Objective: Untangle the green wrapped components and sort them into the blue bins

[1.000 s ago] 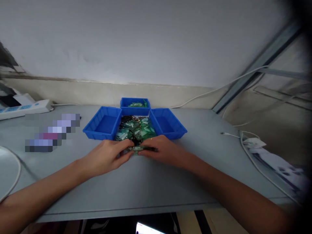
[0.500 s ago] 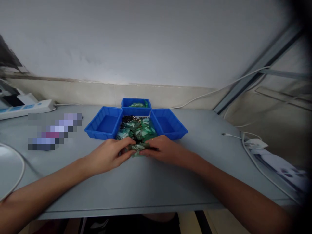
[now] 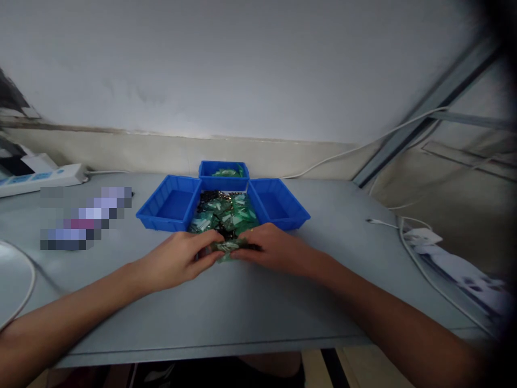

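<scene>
In the middle of the frame, just below centre, a small green see-through packet (image 3: 229, 246) is held between a person's two hands, over the near part of the tabletop (image 3: 242, 307). The left hand (image 3: 188, 256), coming in from the lower left, grips the packet's left end between thumb and fingers. The right hand (image 3: 272, 248), from the lower right, pinches the other end the same way, its fingers curled. The fingertips cover part of the packet, and its contents are too small to make out.

Directly beyond the hands lies a heap of green packets (image 3: 230, 218) with pale strips showing on them; dark, shiny pieces (image 3: 210, 198) lie along its far edge. Whether the heap rests in a tray cannot be told. Three blue bins frame it: the left bin (image 3: 161, 222) and the right bin (image 3: 291, 222) flank it, while the back bin (image 3: 224, 184), at upper centre, holds more green pieces (image 3: 226, 173).

At the left edge sits a white power strip (image 3: 48, 177), with a pixelated object (image 3: 84, 221) just below and right of it. A white cable (image 3: 422, 268) runs down the right side, beneath a slanting metal post (image 3: 420, 116) at upper right.
</scene>
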Demonstrator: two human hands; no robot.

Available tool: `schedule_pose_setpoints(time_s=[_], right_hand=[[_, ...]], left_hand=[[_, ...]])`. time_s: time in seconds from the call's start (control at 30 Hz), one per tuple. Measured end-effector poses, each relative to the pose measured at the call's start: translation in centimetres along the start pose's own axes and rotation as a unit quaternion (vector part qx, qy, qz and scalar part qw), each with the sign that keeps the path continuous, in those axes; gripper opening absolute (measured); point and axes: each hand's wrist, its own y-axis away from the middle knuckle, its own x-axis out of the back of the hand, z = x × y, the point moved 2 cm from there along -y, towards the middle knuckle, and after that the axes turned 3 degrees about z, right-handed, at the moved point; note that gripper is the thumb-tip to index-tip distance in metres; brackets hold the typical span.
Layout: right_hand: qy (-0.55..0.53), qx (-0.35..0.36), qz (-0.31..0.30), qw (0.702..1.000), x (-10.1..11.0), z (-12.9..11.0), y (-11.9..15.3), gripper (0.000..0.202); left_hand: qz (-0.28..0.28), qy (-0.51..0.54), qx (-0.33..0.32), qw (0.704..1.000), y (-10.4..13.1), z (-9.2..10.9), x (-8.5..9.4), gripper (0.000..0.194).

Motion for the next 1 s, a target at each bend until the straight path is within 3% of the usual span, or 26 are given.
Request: schedule_pose_setpoints(time_s=[1.0], right_hand=[[-0.019,-0.011,-0.022,1.0,-0.58,-0.17,-0.15,0.032]], left_hand=[[-0.022,-0.009,-0.016,1.0,0.06,-0.17,0.26,0.02]])
